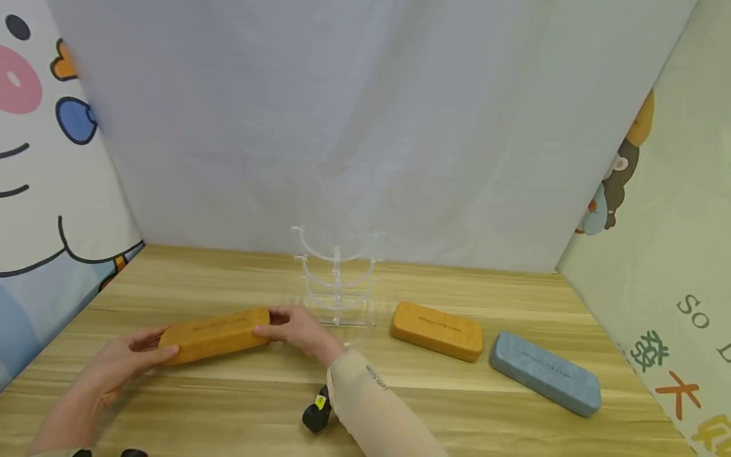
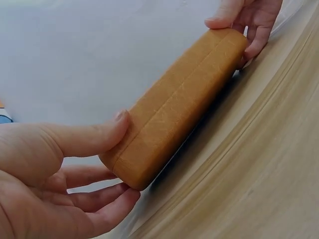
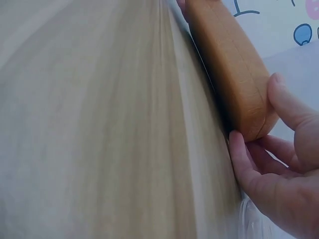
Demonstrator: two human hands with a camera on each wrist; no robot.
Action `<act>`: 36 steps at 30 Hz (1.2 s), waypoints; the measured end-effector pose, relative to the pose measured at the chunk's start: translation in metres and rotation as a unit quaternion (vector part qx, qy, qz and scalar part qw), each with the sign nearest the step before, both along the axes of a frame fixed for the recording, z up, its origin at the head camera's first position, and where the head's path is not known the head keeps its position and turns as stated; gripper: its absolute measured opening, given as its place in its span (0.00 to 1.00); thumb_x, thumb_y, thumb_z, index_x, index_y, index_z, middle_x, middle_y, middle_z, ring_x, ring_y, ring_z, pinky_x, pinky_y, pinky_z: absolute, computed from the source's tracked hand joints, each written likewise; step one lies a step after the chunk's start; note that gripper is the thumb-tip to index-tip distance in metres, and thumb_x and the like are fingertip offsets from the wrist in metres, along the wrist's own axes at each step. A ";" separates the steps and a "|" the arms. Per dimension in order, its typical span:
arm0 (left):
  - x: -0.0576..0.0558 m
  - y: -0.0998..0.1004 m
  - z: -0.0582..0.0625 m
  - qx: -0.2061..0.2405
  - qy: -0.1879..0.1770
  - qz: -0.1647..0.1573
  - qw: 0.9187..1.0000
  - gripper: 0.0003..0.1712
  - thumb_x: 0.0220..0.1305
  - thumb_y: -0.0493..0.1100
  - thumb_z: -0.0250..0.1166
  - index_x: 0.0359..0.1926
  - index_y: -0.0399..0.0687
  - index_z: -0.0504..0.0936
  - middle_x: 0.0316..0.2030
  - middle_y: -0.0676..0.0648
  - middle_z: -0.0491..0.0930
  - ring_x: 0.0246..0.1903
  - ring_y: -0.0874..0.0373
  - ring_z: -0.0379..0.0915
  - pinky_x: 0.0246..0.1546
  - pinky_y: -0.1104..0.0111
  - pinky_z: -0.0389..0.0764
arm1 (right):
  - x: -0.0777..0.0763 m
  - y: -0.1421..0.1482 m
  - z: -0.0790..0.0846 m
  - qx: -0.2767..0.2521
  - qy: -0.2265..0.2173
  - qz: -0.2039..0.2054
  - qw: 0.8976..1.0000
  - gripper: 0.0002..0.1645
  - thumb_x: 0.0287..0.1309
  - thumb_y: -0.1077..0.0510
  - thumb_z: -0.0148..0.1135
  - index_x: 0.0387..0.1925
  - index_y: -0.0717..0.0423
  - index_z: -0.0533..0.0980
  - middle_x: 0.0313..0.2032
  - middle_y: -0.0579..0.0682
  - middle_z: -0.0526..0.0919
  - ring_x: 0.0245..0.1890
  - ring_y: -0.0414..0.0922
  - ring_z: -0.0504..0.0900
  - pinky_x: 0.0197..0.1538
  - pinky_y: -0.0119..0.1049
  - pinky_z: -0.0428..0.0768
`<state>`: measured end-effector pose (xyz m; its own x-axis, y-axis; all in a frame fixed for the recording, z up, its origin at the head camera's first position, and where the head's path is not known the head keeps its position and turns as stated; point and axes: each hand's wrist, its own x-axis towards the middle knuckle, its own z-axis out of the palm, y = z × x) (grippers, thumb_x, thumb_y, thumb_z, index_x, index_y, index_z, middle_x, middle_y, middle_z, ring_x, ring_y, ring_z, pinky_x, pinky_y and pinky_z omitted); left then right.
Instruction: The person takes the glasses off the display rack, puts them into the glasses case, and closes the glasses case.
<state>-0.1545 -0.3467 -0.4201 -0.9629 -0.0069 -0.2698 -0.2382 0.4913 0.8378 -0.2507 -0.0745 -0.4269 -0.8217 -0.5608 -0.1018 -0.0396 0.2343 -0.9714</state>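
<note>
Both hands grip an orange-yellow glasses case (image 1: 214, 336) by its two ends, close over the wooden table on the left side. The left hand (image 1: 117, 362) pinches the near-left end, thumb on top and fingers beneath, as the left wrist view shows on the case (image 2: 174, 107). At the other end, the right hand (image 1: 302, 330) pinches with its thumb over the edge and fingers under the corner; the right wrist view shows this hand (image 3: 284, 149) too. Dark lettering runs along the lid, which is closed.
A clear tiered display stand (image 1: 337, 285) rises behind the right hand. To its right lie a second orange-yellow case (image 1: 436, 331) and a blue-grey case (image 1: 545, 373). A small black object with a yellow label (image 1: 317, 409) is beside the right sleeve. A pale cloth (image 1: 342, 127) hangs behind the table.
</note>
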 end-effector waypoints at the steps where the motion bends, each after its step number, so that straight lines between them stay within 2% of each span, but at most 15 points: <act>1: 0.000 0.000 0.000 -0.002 -0.001 -0.003 1.000 0.47 0.63 0.54 0.56 0.68 0.29 0.44 0.64 0.24 0.44 0.62 0.30 0.45 0.56 0.51 0.66 | 0.001 0.000 0.000 -0.002 -0.001 0.000 1.000 0.29 0.49 0.56 0.67 0.54 0.58 0.73 0.42 0.45 0.81 0.37 0.36 0.77 0.42 0.29 0.76; 4: 0.002 0.000 -0.001 -0.005 -0.004 -0.006 1.000 0.48 0.62 0.54 0.57 0.68 0.29 0.43 0.65 0.25 0.44 0.62 0.30 0.45 0.57 0.44 0.60 | 0.004 -0.002 -0.002 -0.004 -0.005 -0.008 1.000 0.29 0.47 0.58 0.68 0.54 0.58 0.73 0.41 0.46 0.82 0.37 0.36 0.78 0.40 0.29 0.77; 11: 0.001 0.002 -0.001 -0.022 -0.003 -0.006 1.000 0.51 0.60 0.55 0.59 0.67 0.27 0.43 0.64 0.26 0.48 0.61 0.32 0.51 0.55 0.47 0.65 | 0.010 -0.006 0.000 0.038 0.028 -0.044 0.998 0.32 0.44 0.57 0.71 0.54 0.58 0.74 0.42 0.48 0.82 0.37 0.35 0.79 0.40 0.27 0.76; 14: 0.001 0.002 -0.001 -0.028 0.003 -0.008 1.000 0.51 0.59 0.54 0.61 0.67 0.27 0.43 0.64 0.26 0.49 0.61 0.33 0.52 0.55 0.48 0.66 | 0.012 -0.007 0.000 0.063 0.055 -0.047 0.995 0.32 0.43 0.56 0.71 0.54 0.58 0.74 0.43 0.47 0.82 0.39 0.35 0.78 0.42 0.25 0.75; 18: 0.002 0.003 0.001 -0.030 -0.003 -0.008 1.000 0.54 0.57 0.55 0.62 0.67 0.27 0.42 0.64 0.26 0.48 0.62 0.32 0.50 0.56 0.46 0.63 | 0.014 -0.007 0.001 0.082 0.091 -0.038 0.992 0.31 0.43 0.55 0.71 0.52 0.58 0.75 0.43 0.46 0.82 0.40 0.34 0.78 0.43 0.23 0.74; 22: 0.000 0.007 0.003 -0.023 -0.008 -0.007 1.000 0.56 0.56 0.54 0.64 0.67 0.26 0.39 0.64 0.24 0.46 0.62 0.31 0.47 0.57 0.45 0.60 | 0.016 -0.007 0.003 0.074 0.103 -0.040 0.991 0.28 0.43 0.58 0.71 0.50 0.58 0.76 0.41 0.47 0.83 0.38 0.34 0.79 0.40 0.23 0.75; 27: -0.002 0.009 0.005 -0.025 -0.002 -0.010 1.000 0.55 0.58 0.51 0.63 0.66 0.24 0.38 0.63 0.23 0.46 0.62 0.31 0.48 0.57 0.46 0.61 | 0.017 -0.009 0.005 0.094 0.109 -0.058 0.988 0.27 0.43 0.58 0.71 0.49 0.56 0.77 0.39 0.45 0.83 0.36 0.32 0.78 0.37 0.23 0.74; 33: -0.007 0.009 0.005 -0.023 0.003 -0.010 1.000 0.54 0.59 0.50 0.62 0.66 0.24 0.36 0.63 0.22 0.44 0.62 0.30 0.47 0.58 0.46 0.61 | 0.016 -0.015 0.005 0.151 0.138 -0.082 0.975 0.27 0.45 0.54 0.70 0.50 0.54 0.76 0.37 0.43 0.82 0.33 0.31 0.76 0.35 0.22 0.73; 36: -0.008 0.009 0.004 -0.014 0.003 -0.014 1.000 0.53 0.60 0.50 0.61 0.66 0.24 0.35 0.63 0.21 0.43 0.62 0.29 0.45 0.58 0.45 0.59 | 0.018 -0.014 0.004 0.147 0.145 -0.088 0.975 0.25 0.47 0.56 0.68 0.50 0.55 0.76 0.39 0.45 0.82 0.36 0.33 0.78 0.36 0.22 0.75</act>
<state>-0.1624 -0.3375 -0.4160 -0.9644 0.0127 -0.2642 -0.2193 0.5204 0.8253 -0.2326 -0.0882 -0.4232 -0.9205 -0.3904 0.0143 -0.2368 0.5283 -0.8154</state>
